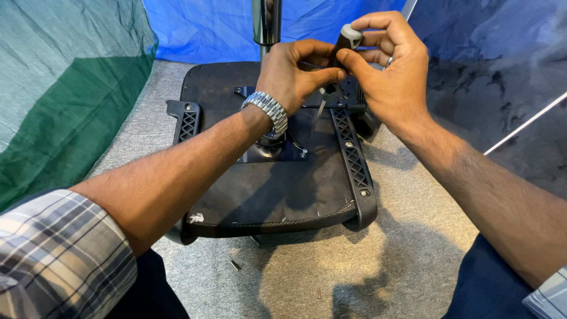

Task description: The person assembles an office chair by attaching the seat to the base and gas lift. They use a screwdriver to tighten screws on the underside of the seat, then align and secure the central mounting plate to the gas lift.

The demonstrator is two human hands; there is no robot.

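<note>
Screwdriver [341,53] sits over the far end of the upturned chair seat [266,189], long axis tilted: grey-capped handle up toward the right, shaft [319,109] running down-left to the seat's metal plate [277,150]. Right hand [390,71] is closed on the handle. Left hand [292,71], wristwatch [269,112] on it, pinches just below the handle where the shaft starts. Both hands touch it; tip lies toward the wearer. Loose screws [235,265] lie on grey carpet [378,272] nearby.
</note>
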